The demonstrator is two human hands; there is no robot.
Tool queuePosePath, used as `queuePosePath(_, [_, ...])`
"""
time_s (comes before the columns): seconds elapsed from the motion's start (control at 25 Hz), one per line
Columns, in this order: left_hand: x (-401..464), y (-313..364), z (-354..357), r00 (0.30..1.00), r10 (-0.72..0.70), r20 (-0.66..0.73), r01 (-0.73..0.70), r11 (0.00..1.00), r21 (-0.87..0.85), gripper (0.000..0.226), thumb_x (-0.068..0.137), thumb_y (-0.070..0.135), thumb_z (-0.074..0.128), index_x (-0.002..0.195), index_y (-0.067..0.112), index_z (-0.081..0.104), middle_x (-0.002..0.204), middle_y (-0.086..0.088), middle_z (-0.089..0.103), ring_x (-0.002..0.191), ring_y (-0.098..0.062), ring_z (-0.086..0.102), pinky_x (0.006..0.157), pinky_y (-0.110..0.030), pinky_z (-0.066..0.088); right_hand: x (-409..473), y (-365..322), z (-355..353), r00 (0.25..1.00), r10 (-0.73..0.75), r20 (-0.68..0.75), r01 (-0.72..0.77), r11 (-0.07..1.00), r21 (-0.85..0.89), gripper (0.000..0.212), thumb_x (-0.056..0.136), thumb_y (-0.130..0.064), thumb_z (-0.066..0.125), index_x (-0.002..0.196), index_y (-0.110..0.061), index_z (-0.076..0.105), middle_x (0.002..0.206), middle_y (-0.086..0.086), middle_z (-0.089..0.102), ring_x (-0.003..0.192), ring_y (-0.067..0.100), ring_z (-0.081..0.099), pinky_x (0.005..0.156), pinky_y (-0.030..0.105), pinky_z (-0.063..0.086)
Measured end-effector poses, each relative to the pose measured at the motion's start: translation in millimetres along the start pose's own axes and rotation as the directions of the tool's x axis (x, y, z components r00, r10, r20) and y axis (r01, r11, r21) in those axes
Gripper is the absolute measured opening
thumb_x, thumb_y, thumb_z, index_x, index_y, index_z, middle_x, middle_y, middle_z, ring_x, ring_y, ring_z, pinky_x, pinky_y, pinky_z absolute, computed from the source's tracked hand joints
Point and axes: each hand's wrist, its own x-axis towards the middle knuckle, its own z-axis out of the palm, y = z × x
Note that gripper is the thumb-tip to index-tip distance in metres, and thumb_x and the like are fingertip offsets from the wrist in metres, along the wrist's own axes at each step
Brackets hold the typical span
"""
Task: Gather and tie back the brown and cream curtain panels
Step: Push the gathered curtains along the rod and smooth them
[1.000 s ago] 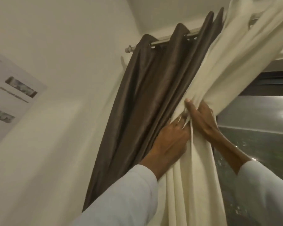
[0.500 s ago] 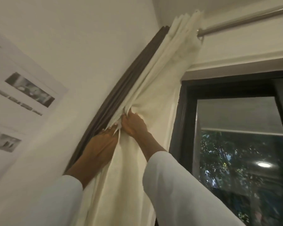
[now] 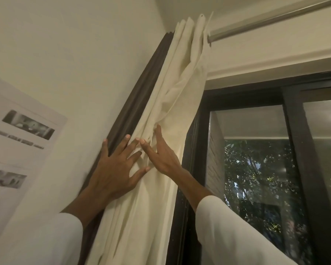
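The cream curtain panel (image 3: 182, 88) hangs bunched in narrow folds at the left end of the rod, beside the window frame. The brown curtain panel (image 3: 141, 88) shows only as a dark strip squeezed between the cream folds and the wall. My left hand (image 3: 115, 169) lies flat with fingers spread, pressing across the brown strip and the cream folds. My right hand (image 3: 161, 152) is flat too, fingers straight, its tips against the cream folds just right of the left hand. Neither hand grips any cloth.
A metal curtain rod (image 3: 275, 18) runs right along the top. A dark-framed window (image 3: 256, 169) with trees outside fills the right side. A printed sheet (image 3: 17, 140) is stuck on the white wall at left.
Both hands have let go of the pinched cream folds and spread flat against the curtains. The panels, pushed left earlier, now hang tightly bunched at the wall end.
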Motion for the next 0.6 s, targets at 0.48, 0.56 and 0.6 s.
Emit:
queuePosePath(0.48, [17,68,-43,1.000,0.006,-0.026,-0.008,0.995,-0.097,0.081,0.086,0.076,0.029,0.138,0.016,0.044,0.154,-0.011,0.033,0.145,-0.028,0.026,0.108,-0.071,0.020,-61,-19,-71,0.994,0.074,-0.080,-0.079,0.995,-0.054,0.067,0.094,-0.066,0.033,0.152,-0.038,0.014,0.159,-0.012,0.025,0.142,0.020,0.035,0.114,0.045,0.029])
queuePosePath(0.56, [26,94,-53,0.998,0.026,-0.061,-0.034,0.990,-0.138,0.081,0.086,0.075,0.027,0.138,0.014,0.042,0.153,-0.011,0.033,0.144,-0.029,0.027,0.109,-0.070,0.017,-78,-20,-102,0.993,0.053,-0.106,-0.067,0.988,-0.136,0.067,0.094,-0.068,0.030,0.151,-0.037,0.019,0.158,-0.010,0.028,0.140,0.019,0.038,0.114,0.048,0.032])
queuePosePath(0.6, [31,110,-58,0.997,0.021,-0.073,-0.034,0.984,-0.173,0.081,0.086,0.075,0.026,0.138,0.014,0.041,0.153,-0.012,0.033,0.144,-0.030,0.028,0.109,-0.069,0.017,-87,-21,-122,0.993,0.032,-0.117,-0.053,0.982,-0.183,0.067,0.093,-0.070,0.029,0.150,-0.036,0.022,0.157,-0.009,0.031,0.138,0.020,0.042,0.112,0.051,0.035])
